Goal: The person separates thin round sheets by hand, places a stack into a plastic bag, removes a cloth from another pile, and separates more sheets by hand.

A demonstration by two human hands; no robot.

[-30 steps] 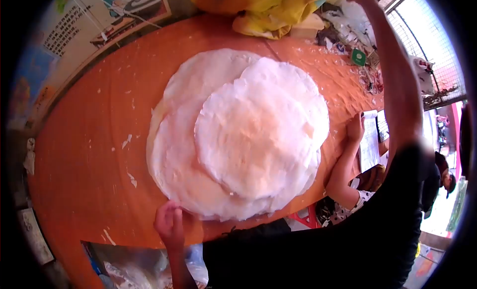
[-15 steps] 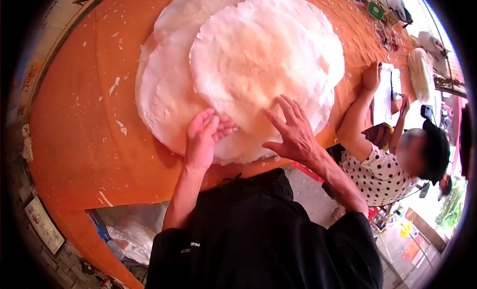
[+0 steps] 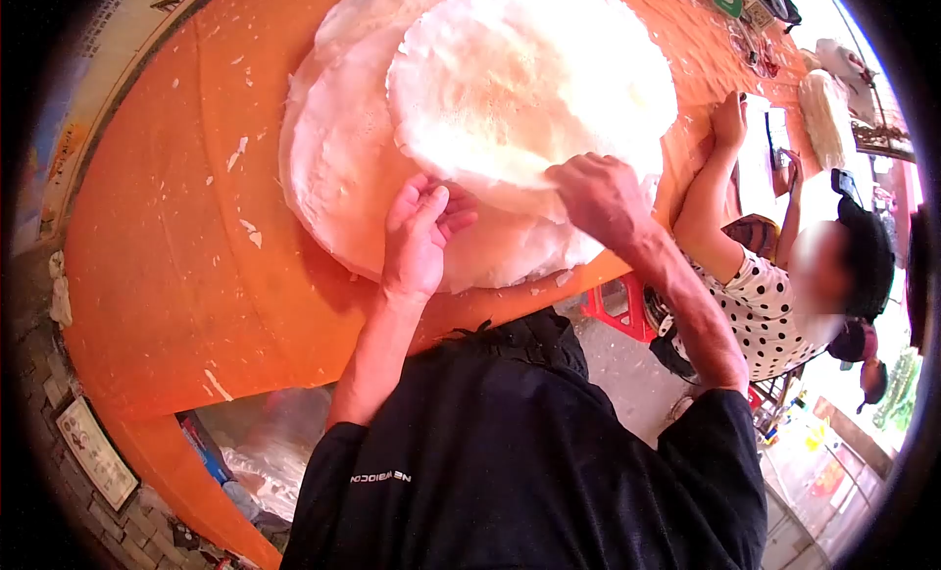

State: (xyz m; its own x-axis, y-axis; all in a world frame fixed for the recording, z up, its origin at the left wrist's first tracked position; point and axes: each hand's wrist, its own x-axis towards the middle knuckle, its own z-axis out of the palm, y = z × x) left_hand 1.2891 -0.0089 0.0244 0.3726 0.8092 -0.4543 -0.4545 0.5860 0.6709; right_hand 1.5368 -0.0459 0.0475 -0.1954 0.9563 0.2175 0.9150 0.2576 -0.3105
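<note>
Large, thin, white round sheets, like big flatbreads, lie in an overlapping pile on the orange cloth. My right hand [image 3: 606,199] is closed on the near edge of the top round sheet [image 3: 510,80], which is lifted and bent there. Below it spreads a wider round sheet [image 3: 338,168], its rim ragged. My left hand [image 3: 420,239] is palm up beside the near left edge of the top sheet, its fingers loosely curled and apart, with nothing visible in them.
The orange-covered table [image 3: 196,296] carries scattered white flakes. At the right sits a person in a dotted shirt [image 3: 760,305], arms on the table by white paper [image 3: 755,168]. Beyond lies a plastic-wrapped bundle [image 3: 828,119]. A red stool [image 3: 627,315] stands below the table edge.
My right hand has gone from spread over the top sheet to closed on its near edge, lifting it. My left hand stays palm up by the edge. The camera view has shifted slightly.
</note>
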